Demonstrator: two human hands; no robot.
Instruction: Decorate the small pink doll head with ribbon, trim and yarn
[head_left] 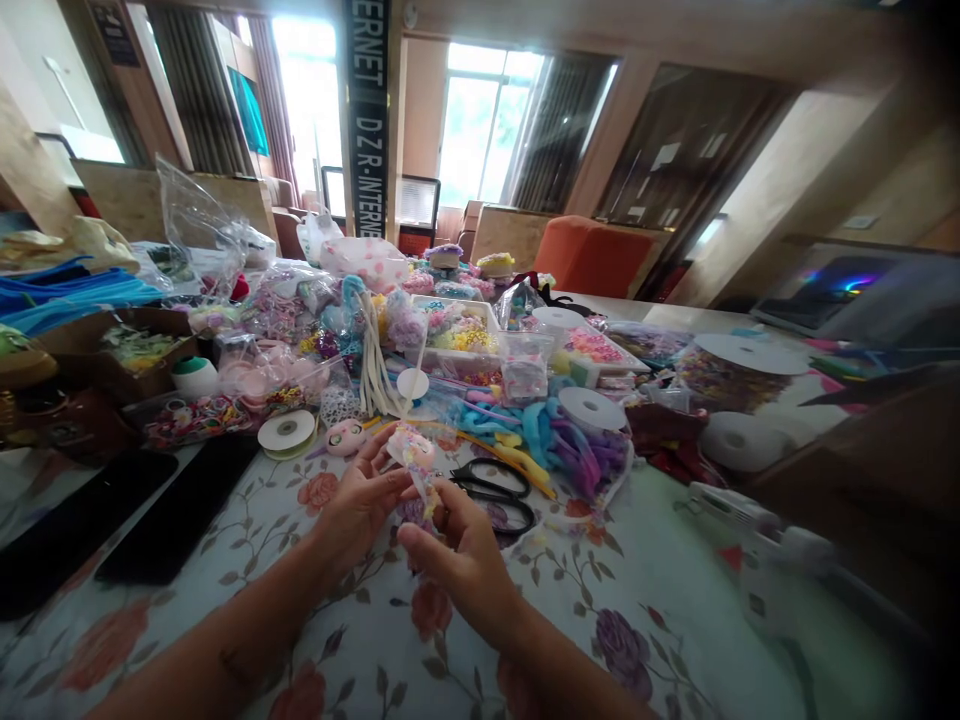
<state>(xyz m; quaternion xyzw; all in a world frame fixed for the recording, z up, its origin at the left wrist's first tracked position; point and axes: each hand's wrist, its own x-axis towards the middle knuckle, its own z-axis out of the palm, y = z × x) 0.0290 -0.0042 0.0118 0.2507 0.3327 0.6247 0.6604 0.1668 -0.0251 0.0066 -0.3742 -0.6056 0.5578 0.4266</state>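
Note:
Over the middle of the flowered tablecloth, my two hands hold up a small pastel doll-like figure with a pale pink rounded top and ribbon-like trim hanging below. My left hand is closed around its left side. The fingertips of my right hand pinch the trim at its lower right, the thumb extended. Just beyond my right hand lie black-handled scissors. A pink doll head with drawn eyes rests past my left fingers. Fine detail of the held figure is too small to make out.
Two dark phone-like slabs lie on the left near a ribbon spool. A white glue gun stands at right. Behind are bagged beads, purple and blue fuzzy stems, white trays and large spools.

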